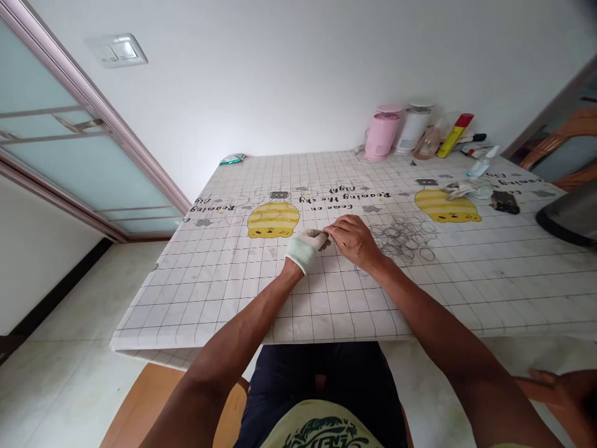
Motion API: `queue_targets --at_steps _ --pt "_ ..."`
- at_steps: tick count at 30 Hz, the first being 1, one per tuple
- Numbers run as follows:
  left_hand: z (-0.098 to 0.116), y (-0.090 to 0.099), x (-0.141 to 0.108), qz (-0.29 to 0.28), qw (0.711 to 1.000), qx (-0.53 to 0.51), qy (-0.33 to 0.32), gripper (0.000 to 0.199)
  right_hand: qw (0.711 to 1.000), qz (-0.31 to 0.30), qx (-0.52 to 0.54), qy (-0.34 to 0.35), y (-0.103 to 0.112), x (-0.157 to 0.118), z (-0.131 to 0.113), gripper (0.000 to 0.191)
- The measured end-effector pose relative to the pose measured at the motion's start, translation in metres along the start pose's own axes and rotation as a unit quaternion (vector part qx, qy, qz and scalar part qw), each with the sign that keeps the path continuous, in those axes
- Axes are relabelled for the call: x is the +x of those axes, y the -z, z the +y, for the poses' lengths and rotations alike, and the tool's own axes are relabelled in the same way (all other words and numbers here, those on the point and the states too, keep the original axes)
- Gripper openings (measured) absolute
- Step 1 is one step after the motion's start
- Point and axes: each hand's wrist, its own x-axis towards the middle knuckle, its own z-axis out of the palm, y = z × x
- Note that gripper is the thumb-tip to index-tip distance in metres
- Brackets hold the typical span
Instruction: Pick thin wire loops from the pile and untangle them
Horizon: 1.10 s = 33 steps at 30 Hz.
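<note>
My left hand (pixel 306 246), in a white knitted glove with a pale green cuff, is closed over the middle of the table. My bare right hand (pixel 351 239) meets it there, thumb and fingers pinched together at the left hand's fingertips. Whatever they hold between them is too small and too covered to make out. Just right of my right hand lies a loose tangle of thin dark wire-like loops (pixel 407 239). Fainter loops are scattered on the cloth beyond and left of my hands.
A checked tablecloth (pixel 196 305) with yellow cartoon prints covers the table. Along the back stand a pink cylinder (pixel 382 134), a white one (pixel 413 129), a yellow-red box (pixel 454 135) and a spray bottle (pixel 482 163). At right lie a crumpled glove (pixel 469 188), a black packet (pixel 505 202) and a dark-rimmed container (pixel 571 218).
</note>
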Motion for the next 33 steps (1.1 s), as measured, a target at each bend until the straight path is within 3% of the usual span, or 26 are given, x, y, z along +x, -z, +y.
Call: queue_targets --at_steps 4,9,16,22,28,31,33 --pt "0.011 -0.003 -0.012 0.037 0.999 -0.004 0.018 0.025 0.999 0.020 -0.027 -0.024 -0.001 -0.002 0.002 0.021" --pt "0.028 -0.003 -0.025 0.100 0.987 0.128 0.019 0.027 0.997 0.007 -0.082 -0.011 -0.002 -0.001 -0.003 0.025" --pt "0.025 -0.004 -0.022 0.079 0.981 0.174 0.015 0.033 0.994 0.005 -0.109 0.013 -0.003 -0.002 -0.002 0.028" --pt "0.019 -0.010 -0.026 0.060 0.969 0.240 0.000 0.030 0.998 0.000 -0.063 0.008 -0.006 -0.005 -0.004 0.031" --pt "0.021 -0.009 -0.029 0.029 0.963 0.266 -0.023 0.028 0.999 -0.043 -0.009 0.031 -0.006 -0.007 0.007 0.030" --pt "0.025 -0.007 -0.030 0.023 0.970 0.241 -0.002 0.031 0.997 -0.055 0.049 0.002 0.001 -0.005 0.011 0.021" --pt "0.027 -0.007 -0.030 0.032 0.974 0.225 0.011 0.030 0.991 -0.043 0.109 -0.061 0.007 -0.003 0.011 0.014"
